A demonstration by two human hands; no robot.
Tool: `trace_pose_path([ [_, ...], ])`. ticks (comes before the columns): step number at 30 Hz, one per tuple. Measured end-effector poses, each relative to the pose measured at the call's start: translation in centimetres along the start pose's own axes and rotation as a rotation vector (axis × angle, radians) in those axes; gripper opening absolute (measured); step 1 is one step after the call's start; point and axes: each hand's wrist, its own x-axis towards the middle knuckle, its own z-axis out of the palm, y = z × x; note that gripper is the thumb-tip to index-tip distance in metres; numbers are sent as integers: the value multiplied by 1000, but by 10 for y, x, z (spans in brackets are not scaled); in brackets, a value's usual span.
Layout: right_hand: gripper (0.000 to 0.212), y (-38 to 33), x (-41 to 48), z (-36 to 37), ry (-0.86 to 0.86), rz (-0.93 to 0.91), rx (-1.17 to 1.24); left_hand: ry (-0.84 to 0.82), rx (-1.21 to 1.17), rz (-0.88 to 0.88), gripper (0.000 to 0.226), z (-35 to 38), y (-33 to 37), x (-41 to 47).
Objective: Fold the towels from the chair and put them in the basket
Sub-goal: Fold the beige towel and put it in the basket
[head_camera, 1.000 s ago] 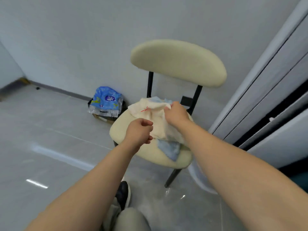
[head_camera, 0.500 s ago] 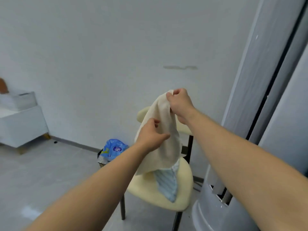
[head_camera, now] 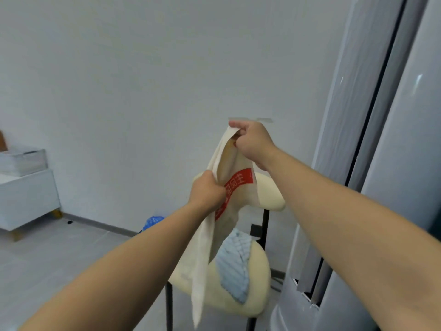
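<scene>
Cream cotton towel with a red printed band (head_camera: 202,259) hangs in the air in front of the person, above the cream padded chair with black metal legs (head_camera: 269,194). It is lifted clear of the seat and is not folded. The right hand (head_camera: 254,144) pinches the top corner of it between thumb and fingers (head_camera: 238,126). The left hand (head_camera: 206,191) is lower, and its fingers are curled round the edge of the cloth beside the red band. Below the hands the cloth falls long and loose in front of the seat.

A second towel, light blue and ribbed (head_camera: 235,261), lies crumpled on the chair seat, and nobody touches it.

I judge that the task is at its beginning. One towel is taken up and is being spread for the first fold, and the other one waits. No folded towel can be seen anywhere, and I cannot find the basket in this view. Both towels are therefore left to be folded and carried there.

Behind the left forearm a blue plastic pack (head_camera: 152,220) lies on the grey floor by the wall. A low white cabinet (head_camera: 28,194) stands far to the left.
</scene>
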Motion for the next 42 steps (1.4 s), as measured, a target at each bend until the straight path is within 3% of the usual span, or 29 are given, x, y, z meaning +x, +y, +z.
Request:
trace_pose_path([
  [2,60,5,-4,-5,50,-54,-236,-9,40,-1,12,-6,-7,4],
  [6,40,22,-2,-16,236,-68,-529,-21,237,35,17,-16,-20,9],
  [10,21,33,-5,-28,215,-62,-868,5,418,-18,23,-20,-41,28],
  [15,41,49,-6,-33,194,-102,-1181,18,432,-29,30,-25,-53,43],
  [18,46,55,-9,-36,231,-51,-1288,-18,460,84,13,-25,-59,44],
  [20,46,56,-11,-36,238,-4,-1200,-60,493,93,12,-26,-59,43],
  [25,45,54,-9,-36,266,313,-532,-35,560,-44,24,-32,-61,47],
  [31,55,50,-9,-37,273,548,-420,-51,481,-232,54,-47,-77,43],
  [36,47,37,-8,-22,204,610,-166,-97,207,-223,10,-46,-74,40],
  [40,45,32,-12,-16,210,597,32,-125,121,-166,22,-46,-69,33],
  [42,32,40,-5,-15,218,589,69,-149,106,-127,29,-47,-63,32],
])
